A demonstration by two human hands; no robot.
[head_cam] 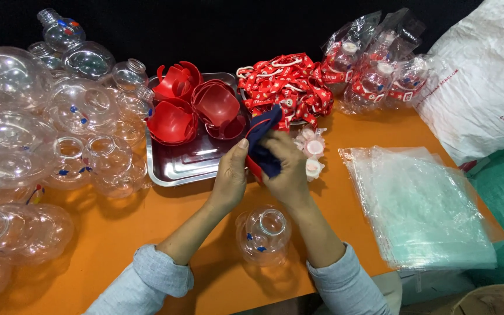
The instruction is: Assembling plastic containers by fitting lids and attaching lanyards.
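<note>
Both hands meet over the orange table top (147,233), just in front of the shiny rectangular metal tray (185,166). The left hand (230,178) has its fingers curled, thumb raised against the edge of a dark blue soft cloth piece (263,143); the right hand (287,169) is closed around the same piece from the other side, with a bit of red showing beneath it. What the red part is cannot be told. The blue piece looks limp and light, folding where pinched, so it likely wants a grip at the edges with fingertips rather than a squeeze in the middle. Between the forearms lies a clear round plastic bottle with a wide neck (262,234), thin-walled and glossy; probably light, slippery and easy to dent, best taken at the neck. More such clear globes (42,134) are heaped at left. On the tray sit red glossy plastic cup-shaped parts (217,105), rigid and nested. Behind lies a tangle of red printed ribbon straps (287,81), small white caps (313,149) near the right hand, bagged finished bottles (374,64), and a stack of thin clear plastic bags (421,204), slick and floppy.
</note>
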